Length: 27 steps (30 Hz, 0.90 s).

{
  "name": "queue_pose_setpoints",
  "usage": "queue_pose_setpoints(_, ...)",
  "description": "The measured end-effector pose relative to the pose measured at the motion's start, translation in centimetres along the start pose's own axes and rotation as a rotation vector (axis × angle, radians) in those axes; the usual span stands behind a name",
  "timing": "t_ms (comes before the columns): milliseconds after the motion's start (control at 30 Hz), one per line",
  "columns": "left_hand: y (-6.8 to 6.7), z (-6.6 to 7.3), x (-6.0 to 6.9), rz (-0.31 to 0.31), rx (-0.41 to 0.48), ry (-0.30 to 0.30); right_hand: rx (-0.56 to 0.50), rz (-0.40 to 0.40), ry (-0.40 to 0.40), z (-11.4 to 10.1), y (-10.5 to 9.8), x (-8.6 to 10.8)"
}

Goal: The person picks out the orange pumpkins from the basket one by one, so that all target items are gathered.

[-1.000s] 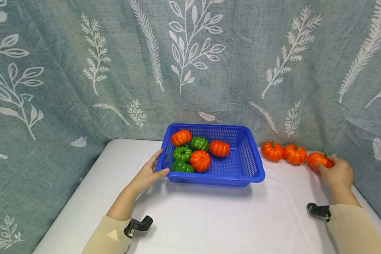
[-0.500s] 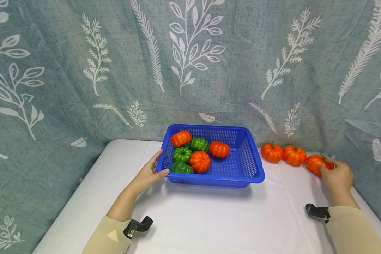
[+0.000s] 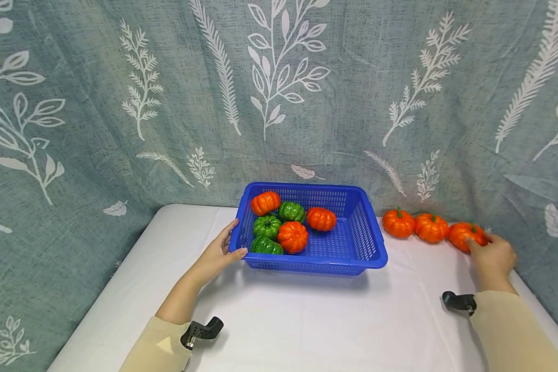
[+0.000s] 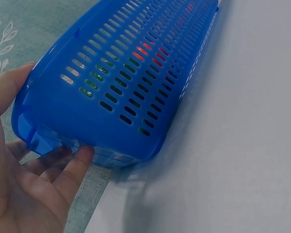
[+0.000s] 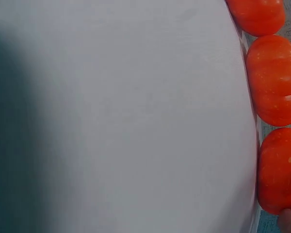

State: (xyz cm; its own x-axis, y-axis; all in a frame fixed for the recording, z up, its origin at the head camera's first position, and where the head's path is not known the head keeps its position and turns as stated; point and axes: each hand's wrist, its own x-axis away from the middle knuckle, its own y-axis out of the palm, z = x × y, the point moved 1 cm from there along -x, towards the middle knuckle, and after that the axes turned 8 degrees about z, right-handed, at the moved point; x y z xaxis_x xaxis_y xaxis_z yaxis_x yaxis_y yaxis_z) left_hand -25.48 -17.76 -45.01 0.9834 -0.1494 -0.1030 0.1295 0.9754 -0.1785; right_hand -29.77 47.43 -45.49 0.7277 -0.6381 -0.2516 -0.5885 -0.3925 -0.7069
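Note:
A blue plastic basket [image 3: 307, 262] stands on the table, holding three green pumpkins, among them one in the middle [image 3: 267, 226], and three orange ones, such as the front one [image 3: 293, 236]. My left hand [image 3: 218, 254] grips its left end; in the left wrist view the thumb is at the rim and the fingers lie against the end wall. Three small orange pumpkins [image 3: 431, 228] stand in a row along the table's back right. At the rightmost pumpkin [image 3: 465, 235], my right hand [image 3: 495, 261] keeps thumb and fingers about its right front side; the fingers are partly hidden.
A white cloth [image 3: 335, 320] covers the table. Patterned green-grey curtains [image 3: 344, 103] hang close behind it and at the left and right. Each wrist carries a black camera mount, the left one [image 3: 202, 330] near the front edge.
The rightmost pumpkin has shifted slightly left against its neighbour, and more of it shows. My right hand and forearm have drifted a little left, its fingers further off the top. The left hand stays put.

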Motion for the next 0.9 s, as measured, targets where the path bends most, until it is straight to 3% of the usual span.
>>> queue_pose_setpoints(667,-0.1,0.1,0.1,0.003,0.006,-0.004,-0.067,0.027,0.074,-0.8,0.6,-0.4)
queue_pose_setpoints(900,0.0,0.1,-0.1,-0.001,0.010,-0.007,-0.096,0.065,0.013,-1.6,-0.1,0.3)
